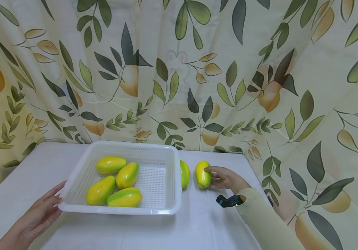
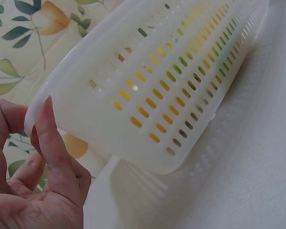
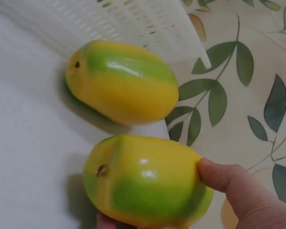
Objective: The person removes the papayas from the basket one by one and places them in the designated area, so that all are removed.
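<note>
A white plastic basket (image 1: 119, 210) with slotted walls stands left of centre in the head view, several yellow-green papayas (image 1: 100, 190) lying in its left half. My left hand (image 1: 42, 217) pinches the rim at the near left corner between thumb and fingers; the left wrist view shows the basket's slotted side (image 2: 148, 102) close up. To the right of the basket, my right hand (image 1: 227, 177) grips another papaya (image 1: 202, 176), its thumb on one side and the other fingers mostly hidden beneath. Between that fruit and the basket lies one more papaya (image 3: 124, 86), partly hidden by the basket wall in the head view.
A white cloth (image 1: 129, 231) covers the table. Behind it hangs a curtain (image 1: 179, 114) printed with leaves and fruit, reaching down to the table's back edge. A dark wristband (image 1: 229, 201) sits on my right wrist beside a pale sleeve (image 1: 260, 217).
</note>
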Demonstrator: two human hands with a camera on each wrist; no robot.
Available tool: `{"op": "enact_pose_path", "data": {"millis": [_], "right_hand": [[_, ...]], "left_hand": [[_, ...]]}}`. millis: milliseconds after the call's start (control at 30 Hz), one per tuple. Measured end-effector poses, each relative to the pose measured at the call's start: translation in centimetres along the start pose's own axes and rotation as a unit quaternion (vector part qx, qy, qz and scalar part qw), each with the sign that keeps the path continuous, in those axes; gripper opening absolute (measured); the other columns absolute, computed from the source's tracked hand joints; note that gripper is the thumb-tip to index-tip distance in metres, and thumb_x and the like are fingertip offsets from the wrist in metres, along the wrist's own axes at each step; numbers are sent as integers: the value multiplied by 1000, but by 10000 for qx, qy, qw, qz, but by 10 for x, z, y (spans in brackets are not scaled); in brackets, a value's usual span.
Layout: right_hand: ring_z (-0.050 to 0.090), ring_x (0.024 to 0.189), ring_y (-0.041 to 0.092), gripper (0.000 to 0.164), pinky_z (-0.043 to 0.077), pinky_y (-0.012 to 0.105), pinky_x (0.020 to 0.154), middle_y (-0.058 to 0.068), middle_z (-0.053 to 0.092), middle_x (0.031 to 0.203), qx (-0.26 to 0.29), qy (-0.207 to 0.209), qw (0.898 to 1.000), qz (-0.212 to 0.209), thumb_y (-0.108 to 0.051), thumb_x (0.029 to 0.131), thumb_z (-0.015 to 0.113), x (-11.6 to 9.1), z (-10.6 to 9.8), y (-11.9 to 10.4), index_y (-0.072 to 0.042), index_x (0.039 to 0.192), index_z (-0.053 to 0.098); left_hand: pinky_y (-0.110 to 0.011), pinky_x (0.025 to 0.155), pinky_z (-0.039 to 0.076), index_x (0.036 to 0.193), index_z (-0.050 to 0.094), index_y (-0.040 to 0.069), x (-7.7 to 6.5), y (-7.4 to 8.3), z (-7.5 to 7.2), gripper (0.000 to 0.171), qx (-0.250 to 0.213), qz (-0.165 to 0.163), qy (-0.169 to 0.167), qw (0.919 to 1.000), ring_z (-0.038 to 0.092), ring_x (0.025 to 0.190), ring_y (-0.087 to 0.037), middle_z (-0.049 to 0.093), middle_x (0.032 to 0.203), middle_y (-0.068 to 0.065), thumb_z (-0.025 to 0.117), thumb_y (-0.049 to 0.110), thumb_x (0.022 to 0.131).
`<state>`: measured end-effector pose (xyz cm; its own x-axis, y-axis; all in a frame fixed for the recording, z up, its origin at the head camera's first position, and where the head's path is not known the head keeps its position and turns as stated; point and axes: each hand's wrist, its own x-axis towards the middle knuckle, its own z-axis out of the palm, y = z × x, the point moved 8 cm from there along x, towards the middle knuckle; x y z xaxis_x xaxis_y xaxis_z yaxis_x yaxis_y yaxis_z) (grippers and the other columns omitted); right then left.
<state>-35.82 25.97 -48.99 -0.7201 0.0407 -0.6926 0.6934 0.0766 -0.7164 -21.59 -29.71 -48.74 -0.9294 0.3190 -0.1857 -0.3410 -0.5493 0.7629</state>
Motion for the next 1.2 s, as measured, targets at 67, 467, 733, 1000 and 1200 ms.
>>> {"op": "enact_pose_path", "data": {"millis": [67,467,733,1000,1200], "right_hand": [[53,111,35,81,54,42,97,28,41,138,-35,65,10000,23,-26,87,71,2,-1,1,3,149,27],[51,114,34,80,53,44,100,25,42,137,-35,92,9999,-39,-24,86,72,6,-3,4,1,149,28],[50,113,35,78,55,44,97,26,39,138,-355,155,9990,-201,-25,86,72,8,-5,2,0,147,31],[52,113,35,74,54,44,97,25,40,138,-337,106,9992,-194,-26,87,72,7,-4,1,-4,146,35],[54,114,33,71,55,44,96,24,43,139,-314,95,9993,-160,-25,87,72,6,-4,-1,-6,146,37]], "left_hand": [[-28,90,57,116,71,37,0,0,0,53,-27,-7,-9,10000,68,102,-16,69,112,9,36,1,103],[-27,88,57,116,71,38,1,-2,-2,53,6,12,-43,10000,68,102,-15,68,112,9,36,1,102],[-27,87,58,118,71,37,0,-2,-1,53,-54,58,-148,9999,68,102,-16,69,113,7,36,0,102],[-28,88,57,118,71,37,0,-2,0,54,-62,53,-164,9998,68,102,-16,68,113,7,35,1,103],[-28,89,57,117,71,38,1,-1,-1,53,15,68,-36,10000,68,102,-16,68,113,8,36,1,103]]}}
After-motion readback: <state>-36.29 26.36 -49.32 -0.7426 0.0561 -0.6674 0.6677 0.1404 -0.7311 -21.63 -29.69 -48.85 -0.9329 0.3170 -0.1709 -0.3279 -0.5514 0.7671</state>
